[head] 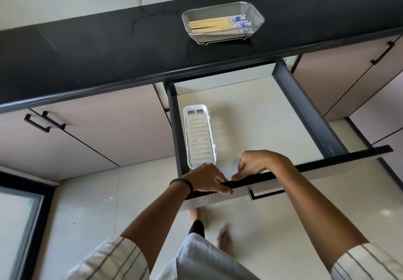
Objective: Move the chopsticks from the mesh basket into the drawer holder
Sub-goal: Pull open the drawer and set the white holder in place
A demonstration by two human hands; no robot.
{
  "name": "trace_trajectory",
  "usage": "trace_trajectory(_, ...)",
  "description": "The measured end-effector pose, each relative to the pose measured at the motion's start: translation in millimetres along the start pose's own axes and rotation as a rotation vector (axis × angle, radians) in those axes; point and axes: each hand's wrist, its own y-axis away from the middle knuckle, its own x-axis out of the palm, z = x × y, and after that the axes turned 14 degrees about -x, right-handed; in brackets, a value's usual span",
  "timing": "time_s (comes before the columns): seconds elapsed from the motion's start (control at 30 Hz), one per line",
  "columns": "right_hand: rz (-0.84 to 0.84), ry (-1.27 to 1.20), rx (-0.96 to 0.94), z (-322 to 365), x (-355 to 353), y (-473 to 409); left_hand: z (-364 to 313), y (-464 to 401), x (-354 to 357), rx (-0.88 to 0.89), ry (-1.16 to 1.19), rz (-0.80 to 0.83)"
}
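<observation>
Several bamboo chopsticks (214, 25) with blue-and-white patterned ends lie in a steel mesh basket (257, 21) on the black countertop (98, 48). Below it a drawer (305, 105) stands pulled out. An empty white slatted holder (199, 136) lies along the drawer's left side. My left hand (207, 179) and my right hand (255, 164) both grip the black top edge of the drawer front (327, 163), fingers curled over it, just in front of the holder's near end.
Closed cabinet doors with black handles (44, 121) flank the drawer on the left and on the right (382, 52). The drawer's own handle (266, 193) hangs on its front. My bare feet (223, 239) stand on the pale tiled floor below.
</observation>
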Motion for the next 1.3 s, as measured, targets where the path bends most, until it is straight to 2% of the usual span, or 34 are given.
trace_trajectory(0.07, 0.013, -0.023, 0.031, 4, 1, -4, 5, -3, 1, -0.037, 0.046, 0.021)
trace_trajectory(0.13, -0.011, -0.02, 0.053, 8, 3, -9, 14, -4, 4, -0.087, 0.087, -0.046)
trace_trajectory(0.27, -0.077, 0.04, 0.034, 12, 12, -19, 42, -9, 8, -0.097, -0.115, -0.439)
trace_trajectory(0.33, -0.125, 0.13, 0.026, 13, 17, -24, 55, -13, 8, -0.142, -0.25, -0.518)
trace_trajectory(0.47, -0.22, 0.212, 0.03, 11, 29, -31, 68, -24, 8, -0.162, -0.51, -0.522)
trace_trajectory(0.67, -0.279, 0.17, 0.028, 0, 38, -38, 71, -35, 6, -0.101, -0.57, -0.543)
trace_trajectory(0.97, -0.152, 0.194, 0.045, 6, 31, -47, 62, -42, -3, -0.024, -0.678, -0.606)
trace_trajectory(1.3, -0.085, 0.222, 0.096, 11, 33, -61, 67, -42, 0, -0.021, -0.71, -0.49)
